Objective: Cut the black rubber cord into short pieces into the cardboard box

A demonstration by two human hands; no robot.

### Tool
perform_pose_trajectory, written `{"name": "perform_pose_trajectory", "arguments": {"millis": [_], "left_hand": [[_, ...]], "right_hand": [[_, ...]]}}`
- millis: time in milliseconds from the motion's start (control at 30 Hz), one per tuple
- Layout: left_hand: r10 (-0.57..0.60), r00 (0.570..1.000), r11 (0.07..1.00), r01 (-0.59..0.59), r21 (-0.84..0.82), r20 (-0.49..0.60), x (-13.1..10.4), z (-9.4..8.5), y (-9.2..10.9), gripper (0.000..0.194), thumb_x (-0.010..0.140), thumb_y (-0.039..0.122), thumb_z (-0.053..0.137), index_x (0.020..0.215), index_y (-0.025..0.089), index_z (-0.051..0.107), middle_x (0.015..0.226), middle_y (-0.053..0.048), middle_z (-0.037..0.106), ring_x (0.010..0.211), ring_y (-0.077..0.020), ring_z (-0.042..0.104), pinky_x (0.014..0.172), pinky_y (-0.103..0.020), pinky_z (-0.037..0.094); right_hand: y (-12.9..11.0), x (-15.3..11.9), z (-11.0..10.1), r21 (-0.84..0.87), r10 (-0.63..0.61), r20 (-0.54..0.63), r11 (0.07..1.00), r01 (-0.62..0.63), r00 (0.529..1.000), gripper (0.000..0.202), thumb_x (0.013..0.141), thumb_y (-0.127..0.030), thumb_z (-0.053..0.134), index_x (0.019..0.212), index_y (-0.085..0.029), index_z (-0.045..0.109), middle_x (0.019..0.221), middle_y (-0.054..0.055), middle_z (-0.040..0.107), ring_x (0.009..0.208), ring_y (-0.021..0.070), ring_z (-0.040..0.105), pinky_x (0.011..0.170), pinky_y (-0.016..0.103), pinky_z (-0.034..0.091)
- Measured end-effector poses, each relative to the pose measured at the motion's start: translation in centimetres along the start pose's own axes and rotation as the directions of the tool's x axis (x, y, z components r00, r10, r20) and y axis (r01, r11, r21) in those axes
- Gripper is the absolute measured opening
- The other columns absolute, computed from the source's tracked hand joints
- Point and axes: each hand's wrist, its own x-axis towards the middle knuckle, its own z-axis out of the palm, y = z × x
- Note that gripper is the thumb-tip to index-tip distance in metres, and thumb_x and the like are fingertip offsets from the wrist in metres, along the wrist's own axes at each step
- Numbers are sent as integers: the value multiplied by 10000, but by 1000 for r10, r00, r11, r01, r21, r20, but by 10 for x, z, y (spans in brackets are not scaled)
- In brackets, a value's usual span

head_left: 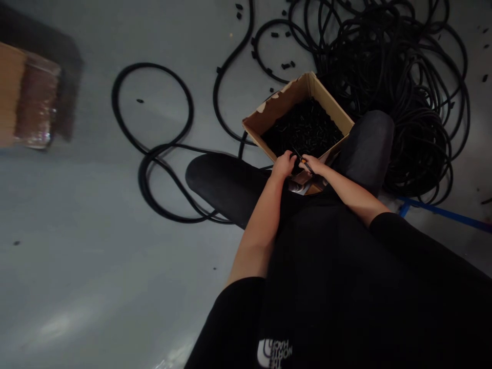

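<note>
Through the head camera I'm seeing both hands working just over the near edge of an open cardboard box [328, 100] sitting between the person's legs [369, 148]. The right hand [312, 164] is grasping orange-marked scissors [303, 161], their dark tip pointing far and left. The left hand [284, 164] is curling its fingers right beside them; something dark is showing there, but I cannot tell whether it is gripping it.

As I'm judging it, a good share is done: short black pieces [307, 128] are covering the box's floor. Plenty seems left, since a tangled heap of black hose [369, 66] is lying at the far right, and a looser loop of hose [115, 97] is resting on the floor [84, 215] to the left. Stray pieces [274, 35] are lying beyond the box.

The left leg is hiding part of the loose hose, so I'm not managing to trace its end. The fingers are covering the scissors' handles, and a second cardboard box [11, 97] is being cut off at the left edge.
</note>
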Motion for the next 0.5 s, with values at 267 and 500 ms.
{"name": "perform_pose_trajectory", "arguments": {"millis": [267,500], "left_hand": [[-42,999,999,41,-14,-31,3,-3,-3,383,1184,220,571,1504,181,778,1440,-243,869,1447,-419,800,1291,-509,573],[-77,996,997,77,-20,-51,3,-1,-6,331,1154,226,587,1402,198,804,1337,-239,887,1393,-428,812,1254,-525,596]], "right_hand": [[-4,0,-12,-17,139,-117,990,-142,983,205,1122,-182,694,946,-226,600,640,-32,579,592,151,582,589,228,424],[-6,-6,-10,-30,180,-98,983,-184,979,334,1085,-149,801,821,-223,610,573,-29,581,589,160,587,609,241,422]]}}
